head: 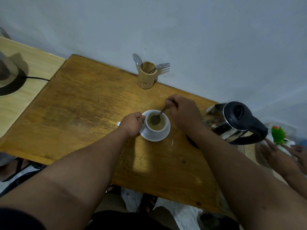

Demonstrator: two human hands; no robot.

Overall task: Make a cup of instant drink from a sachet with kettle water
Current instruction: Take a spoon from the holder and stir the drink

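Observation:
A white cup [155, 130] stands on a white saucer [163, 136] near the middle of the wooden table [86, 110]. It holds a light brown drink with a dark patch at the centre. My left hand [132, 124] grips the cup's handle on its left side. My right hand [181, 112] pinches the handle of a spoon [162, 112], whose bowl dips into the drink. A steel kettle [232, 122] with a black lid and handle stands to the right. A small scrap of sachet [118, 123] peeks out beside my left hand.
A wooden holder [147, 77] with a spoon and a fork stands by the wall. Another person's hands [282, 156] reach in at the right edge, near a white packet with green print [280, 136]. A lighter table [28, 77] with a corded appliance sits on the left.

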